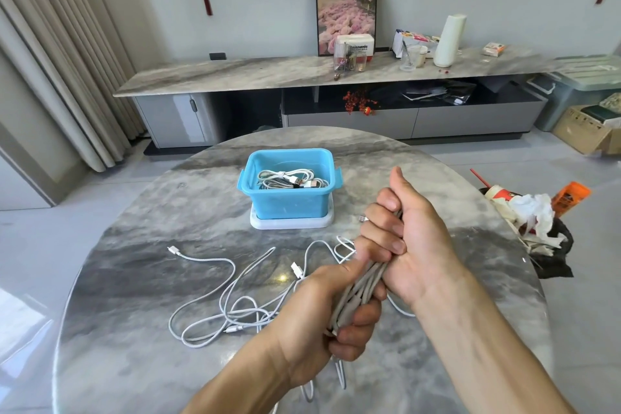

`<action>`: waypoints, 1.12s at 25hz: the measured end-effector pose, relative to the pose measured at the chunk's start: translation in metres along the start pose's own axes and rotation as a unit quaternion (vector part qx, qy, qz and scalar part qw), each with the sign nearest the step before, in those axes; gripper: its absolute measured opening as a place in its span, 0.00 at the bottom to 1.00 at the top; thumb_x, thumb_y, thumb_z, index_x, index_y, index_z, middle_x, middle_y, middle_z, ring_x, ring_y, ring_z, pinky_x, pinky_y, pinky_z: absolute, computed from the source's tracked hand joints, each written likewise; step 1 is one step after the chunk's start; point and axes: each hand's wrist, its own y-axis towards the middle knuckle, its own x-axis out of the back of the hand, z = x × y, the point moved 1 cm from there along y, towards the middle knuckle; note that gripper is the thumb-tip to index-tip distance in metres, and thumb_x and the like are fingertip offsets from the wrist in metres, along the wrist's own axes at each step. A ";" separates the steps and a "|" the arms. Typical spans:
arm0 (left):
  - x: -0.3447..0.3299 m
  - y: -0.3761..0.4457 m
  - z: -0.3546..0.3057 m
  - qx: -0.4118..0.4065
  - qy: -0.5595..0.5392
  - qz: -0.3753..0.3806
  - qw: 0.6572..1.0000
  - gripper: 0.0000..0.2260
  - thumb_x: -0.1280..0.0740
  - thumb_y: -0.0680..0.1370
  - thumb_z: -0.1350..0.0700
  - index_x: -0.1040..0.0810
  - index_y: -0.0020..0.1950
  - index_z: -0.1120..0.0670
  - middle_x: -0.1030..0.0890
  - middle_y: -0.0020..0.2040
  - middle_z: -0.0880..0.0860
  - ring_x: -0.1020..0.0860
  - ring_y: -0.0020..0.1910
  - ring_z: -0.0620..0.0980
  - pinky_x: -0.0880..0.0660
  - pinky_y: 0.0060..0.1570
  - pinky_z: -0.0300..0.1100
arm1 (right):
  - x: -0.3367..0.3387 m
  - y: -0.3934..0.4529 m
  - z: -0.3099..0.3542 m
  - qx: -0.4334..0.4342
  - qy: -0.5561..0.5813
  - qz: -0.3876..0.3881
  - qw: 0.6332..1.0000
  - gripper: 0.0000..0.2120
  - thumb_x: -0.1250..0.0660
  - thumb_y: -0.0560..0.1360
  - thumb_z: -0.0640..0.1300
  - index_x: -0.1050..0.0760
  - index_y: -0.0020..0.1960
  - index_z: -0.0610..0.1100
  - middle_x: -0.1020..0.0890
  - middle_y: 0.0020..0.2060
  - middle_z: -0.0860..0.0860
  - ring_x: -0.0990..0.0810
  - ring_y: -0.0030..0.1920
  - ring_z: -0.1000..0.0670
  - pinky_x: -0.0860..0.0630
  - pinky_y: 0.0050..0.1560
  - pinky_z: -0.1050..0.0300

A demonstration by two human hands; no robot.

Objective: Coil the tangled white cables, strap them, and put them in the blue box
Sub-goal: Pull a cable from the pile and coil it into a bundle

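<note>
Now we hold a folded bundle of white braided cable [361,289] above the round grey marble table [134,329]; our left hand [322,309] grips its lower end, fingers curled round it and thumb laid along the strands; our right hand [403,239] grips the upper end, fingers wrapped tight, thumb raised; a metal plug tip pokes out beside the right knuckles. More loose tangled white cables [232,296] sprawl on the table just left of our hands; beyond them the blue plastic box [289,202] stands on its white lid [292,222], coiled cables [289,180] already inside.
</note>
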 end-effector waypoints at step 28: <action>0.029 0.000 -0.031 -0.202 0.450 -0.163 0.855 0.18 0.44 0.84 0.49 0.26 0.41 0.58 0.22 0.29 0.49 0.27 0.23 0.46 0.32 0.26 0.36 | 0.025 -0.009 0.021 0.190 -0.492 0.144 0.838 0.03 0.25 0.68 0.40 0.17 0.38 0.41 0.17 0.31 0.38 0.19 0.30 0.50 0.23 0.33 0.61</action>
